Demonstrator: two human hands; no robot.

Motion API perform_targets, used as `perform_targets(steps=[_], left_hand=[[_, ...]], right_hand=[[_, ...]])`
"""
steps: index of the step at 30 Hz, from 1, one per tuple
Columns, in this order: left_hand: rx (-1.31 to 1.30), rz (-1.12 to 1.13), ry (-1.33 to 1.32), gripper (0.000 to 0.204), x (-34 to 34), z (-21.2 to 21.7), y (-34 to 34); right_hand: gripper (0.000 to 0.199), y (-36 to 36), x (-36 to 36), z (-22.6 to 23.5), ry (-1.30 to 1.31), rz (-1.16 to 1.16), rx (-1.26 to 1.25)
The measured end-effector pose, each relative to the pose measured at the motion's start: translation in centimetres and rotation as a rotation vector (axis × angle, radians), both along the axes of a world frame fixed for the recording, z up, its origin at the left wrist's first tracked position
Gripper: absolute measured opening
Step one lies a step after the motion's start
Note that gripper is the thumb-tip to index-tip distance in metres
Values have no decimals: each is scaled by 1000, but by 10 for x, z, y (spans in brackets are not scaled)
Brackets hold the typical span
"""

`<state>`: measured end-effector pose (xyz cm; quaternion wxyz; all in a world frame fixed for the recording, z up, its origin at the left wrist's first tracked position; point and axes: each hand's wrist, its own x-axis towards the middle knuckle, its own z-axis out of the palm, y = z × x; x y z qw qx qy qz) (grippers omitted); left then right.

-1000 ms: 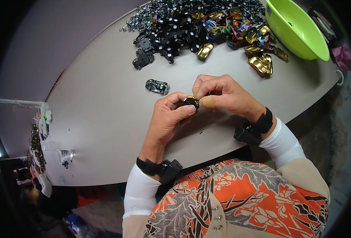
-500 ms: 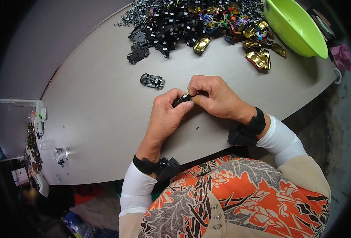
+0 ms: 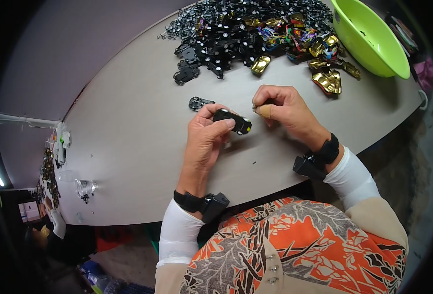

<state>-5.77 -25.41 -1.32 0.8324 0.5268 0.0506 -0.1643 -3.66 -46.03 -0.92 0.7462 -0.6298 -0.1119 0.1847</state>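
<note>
My left hand [image 3: 201, 139] grips a black toy car [image 3: 237, 122] with pale wheels and a yellow spot at one end. The car is held tilted above the table, between thumb and fingers. Apart from it on the right, my right hand [image 3: 290, 115] is closed in a pinch, with tan tape around the thumb. A tiny greyish bit shows at its fingertips, too small to name. Just beyond my left fingers lies a grey and black toy car chassis [image 3: 197, 103], partly covered by the hand.
At the back lie a heap of black car bases [image 3: 226, 46], small metallic wheel parts [image 3: 201, 19] and shiny gold car shells [image 3: 327, 82]. A green basin [image 3: 373, 44] stands back right. A clear plastic cup [image 3: 84, 187] is at left, and a small dark bit [image 3: 254, 163] lies near the front edge.
My hands have come apart. The right has moved away to the right from the toy car; the left has turned the car so more of it shows.
</note>
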Motion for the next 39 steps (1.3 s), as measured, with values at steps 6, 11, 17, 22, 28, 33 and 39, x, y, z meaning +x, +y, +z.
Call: perform_targets(steps=[6,11,17,22,28,33,39], left_hand=[[-65,-91,-39,23,-4,4,-8],[66,-212,-6,27,-6,9,-7],[53,-226,-45,28,-5,2,-6],[161,-253,-98,22,-9,4,-9],[379,-293,-162,19,-11,2,-8],[536,-255,-243,15,-15,1,-11],[672,-92,-243,21,1,17,16]], right_hand=[[5,5,-2,-5,-147,60,83],[3,1,-3,7,10,54,77],[3,-2,-1,5,5,165,66],[4,1,-3,3,7,190,-9],[6,9,-5,1,43,187,-249],[7,16,-11,-8,-189,99,-385],[17,4,12,-19,-334,127,-251]])
